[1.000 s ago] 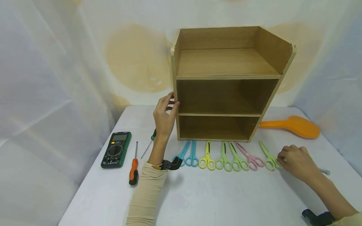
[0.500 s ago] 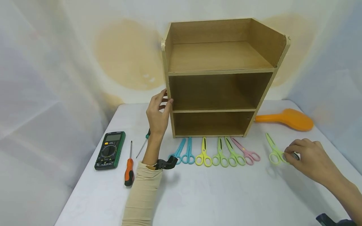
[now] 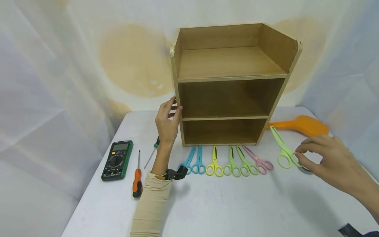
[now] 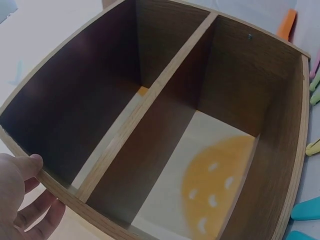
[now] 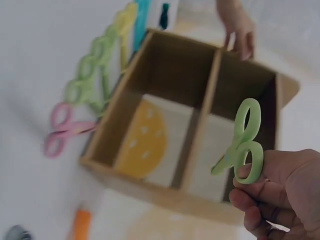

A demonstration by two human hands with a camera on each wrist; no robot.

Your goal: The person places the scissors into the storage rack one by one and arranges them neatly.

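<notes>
Head view: right hand (image 3: 328,161) pinches green scissors (image 3: 283,152) lifted above white table (image 3: 225,200); left hand (image 3: 166,121) grips left edge of wooden shelf (image 3: 231,84); scissors row (image 3: 226,162) near front

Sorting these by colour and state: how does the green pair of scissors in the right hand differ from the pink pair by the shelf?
The green scissors are pale green and pinched at one handle loop by the right hand, lifted off the table; the pink scissors are pink and lie flat in the row before the wooden shelf, untouched. Both are plastic-handled, blades closed and pointing towards the shelf.
</notes>
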